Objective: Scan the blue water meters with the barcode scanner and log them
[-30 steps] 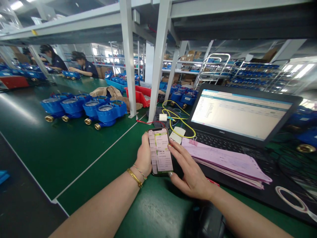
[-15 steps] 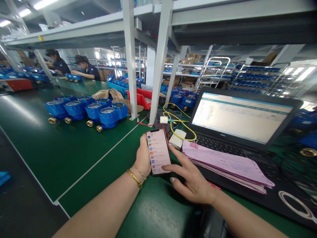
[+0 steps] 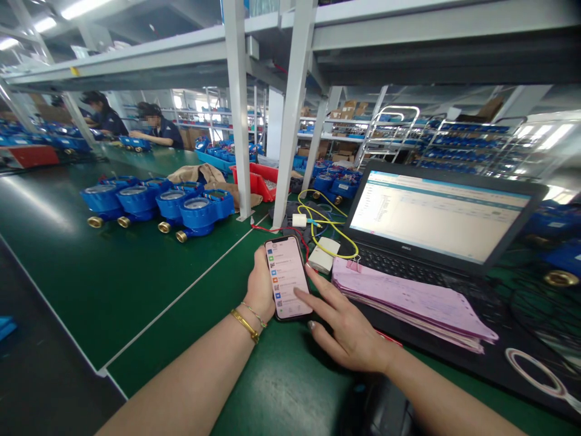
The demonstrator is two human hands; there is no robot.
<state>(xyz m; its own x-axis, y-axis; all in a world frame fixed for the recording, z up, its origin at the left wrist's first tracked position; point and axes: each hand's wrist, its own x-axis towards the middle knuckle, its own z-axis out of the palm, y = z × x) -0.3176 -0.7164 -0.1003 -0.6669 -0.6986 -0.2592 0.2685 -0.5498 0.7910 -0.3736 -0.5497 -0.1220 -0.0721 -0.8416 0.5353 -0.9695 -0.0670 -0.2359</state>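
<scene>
My left hand (image 3: pixel 260 286) is wrapped round a smartphone (image 3: pixel 287 277) held upright above the green bench (image 3: pixel 113 284); its screen shows a list with coloured icons. My right hand (image 3: pixel 345 327) hovers at the phone's right side, fingers apart, with the index fingertip touching the lower part of the screen. A gold bracelet sits on my left wrist. Just right of the phone lies a stack of pink papers (image 3: pixel 408 300) on the keyboard of an open black laptop (image 3: pixel 436 212).
Several blue water meters (image 3: pixel 158 203) stand in a row at the left. A red tray (image 3: pixel 258 175), yellow cables (image 3: pixel 324 221) and a white adapter (image 3: pixel 323 254) lie behind the phone. White shelf posts (image 3: pixel 238 109) rise from the bench. Two people (image 3: pixel 131 121) work far left.
The phone's screen changed from a form-like page to an icon list. My right index finger moved from the phone's edge onto the screen. The view shifted slightly.
</scene>
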